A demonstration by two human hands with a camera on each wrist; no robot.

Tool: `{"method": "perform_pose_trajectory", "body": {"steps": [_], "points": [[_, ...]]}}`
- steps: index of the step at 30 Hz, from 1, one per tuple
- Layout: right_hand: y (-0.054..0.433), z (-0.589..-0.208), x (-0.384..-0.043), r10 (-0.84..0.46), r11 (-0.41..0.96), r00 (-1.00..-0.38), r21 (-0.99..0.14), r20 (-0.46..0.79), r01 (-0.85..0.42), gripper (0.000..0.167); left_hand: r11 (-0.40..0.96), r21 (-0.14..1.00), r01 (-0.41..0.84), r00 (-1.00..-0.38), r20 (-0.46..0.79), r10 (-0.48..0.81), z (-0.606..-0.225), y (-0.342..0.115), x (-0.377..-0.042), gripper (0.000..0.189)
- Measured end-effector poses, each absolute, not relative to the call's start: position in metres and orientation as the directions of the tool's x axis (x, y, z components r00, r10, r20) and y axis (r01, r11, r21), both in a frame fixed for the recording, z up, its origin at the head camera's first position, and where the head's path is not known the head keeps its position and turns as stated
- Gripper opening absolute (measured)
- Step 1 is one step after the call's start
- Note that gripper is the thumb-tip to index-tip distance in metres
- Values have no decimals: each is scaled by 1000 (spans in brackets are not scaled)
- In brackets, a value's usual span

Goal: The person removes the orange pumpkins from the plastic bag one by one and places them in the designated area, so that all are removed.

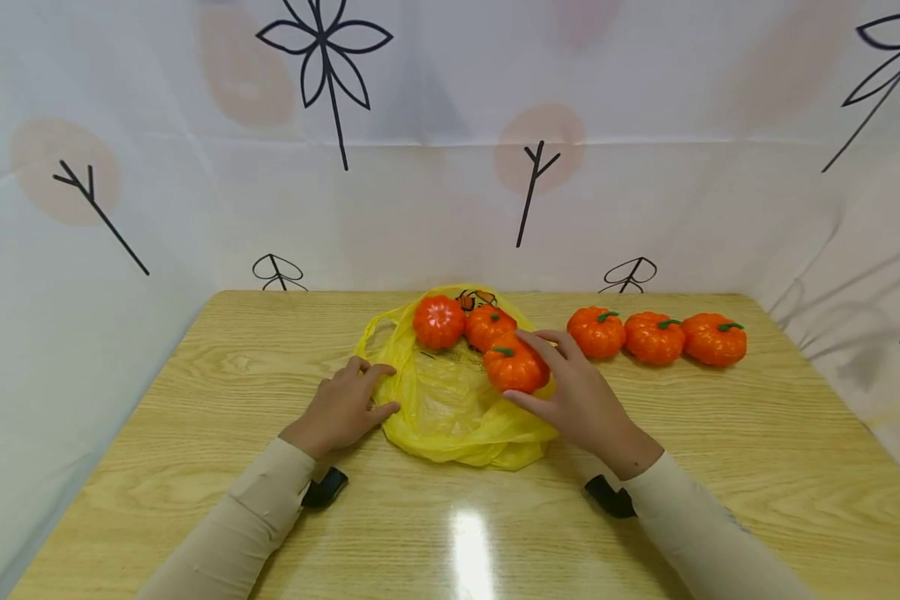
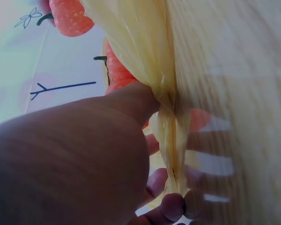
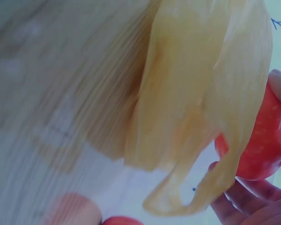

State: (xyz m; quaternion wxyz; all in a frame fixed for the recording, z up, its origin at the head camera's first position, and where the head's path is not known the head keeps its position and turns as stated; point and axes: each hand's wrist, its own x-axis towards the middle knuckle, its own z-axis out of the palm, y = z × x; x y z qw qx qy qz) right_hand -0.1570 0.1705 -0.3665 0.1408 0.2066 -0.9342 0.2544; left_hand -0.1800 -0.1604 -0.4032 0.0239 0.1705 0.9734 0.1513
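My right hand (image 1: pixel 581 400) grips a small orange toy pumpkin (image 1: pixel 516 364) with a green stem, thumb in front and fingers behind, over the right part of an open yellow plastic bag (image 1: pixel 450 433). At the bag's left edge rests my left hand (image 1: pixel 345 408), thumb and fingers spread apart on the plastic. The left wrist view has a fold of the bag (image 2: pixel 166 89) running past that thumb and the fingertips (image 2: pixel 172 206). Two more toy pumpkins, one showing its ribbed stemless side (image 1: pixel 439 322), the other stem up (image 1: pixel 487 325), lie at the back of the bag.
Three orange toy pumpkins stand in a row right of the bag: a left one (image 1: pixel 597 332), a middle one (image 1: pixel 654 337) and a right one (image 1: pixel 714 339). The wooden table (image 1: pixel 195 433) ends at a patterned white cloth (image 1: pixel 435 200) behind.
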Motion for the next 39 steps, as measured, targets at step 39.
{"method": "perform_pose_trajectory", "body": {"steps": [39], "points": [[236,-370,-163,-188,858,-943,-422,274,-294,79,894,305,328,-941,15,339,-405,-160,-179,54]]}}
